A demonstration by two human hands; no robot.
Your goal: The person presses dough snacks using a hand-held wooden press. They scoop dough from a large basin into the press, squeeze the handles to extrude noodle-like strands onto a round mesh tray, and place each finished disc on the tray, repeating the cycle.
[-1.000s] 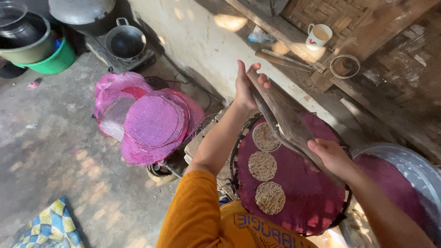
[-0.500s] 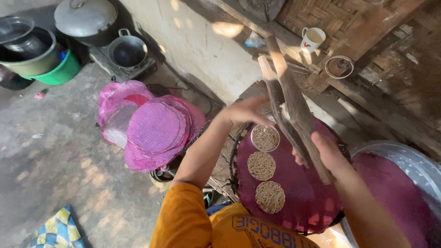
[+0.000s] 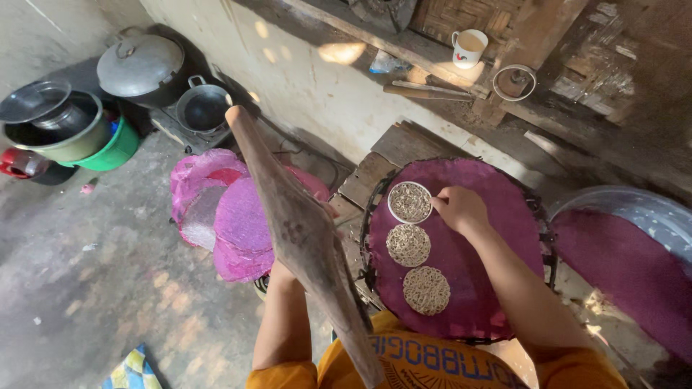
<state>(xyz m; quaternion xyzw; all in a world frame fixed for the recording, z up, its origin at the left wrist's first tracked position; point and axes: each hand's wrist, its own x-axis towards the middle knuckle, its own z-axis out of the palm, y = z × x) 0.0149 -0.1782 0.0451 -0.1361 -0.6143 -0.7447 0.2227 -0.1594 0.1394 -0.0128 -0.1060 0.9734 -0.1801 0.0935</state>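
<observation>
The wooden press [image 3: 303, 238] has swung off the purple round tray [image 3: 497, 209] and the left hand [image 3: 288, 270], mostly hidden, is now holding it upright. The right hand [image 3: 458, 209] is now pinching the small white ring [image 3: 409, 202] around the top noodle disc, so pressing appears paused.

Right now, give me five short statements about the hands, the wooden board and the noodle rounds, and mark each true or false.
1. The right hand touches the white ring mould. True.
2. Five noodle rounds lie on the purple round tray. False: three, counting the one in the mould.
3. The left hand holds up the long wooden board. True.
4. The white mug stands on the tray. False: it stands on the wall ledge.
5. The big pot has its lid on. True.
</observation>
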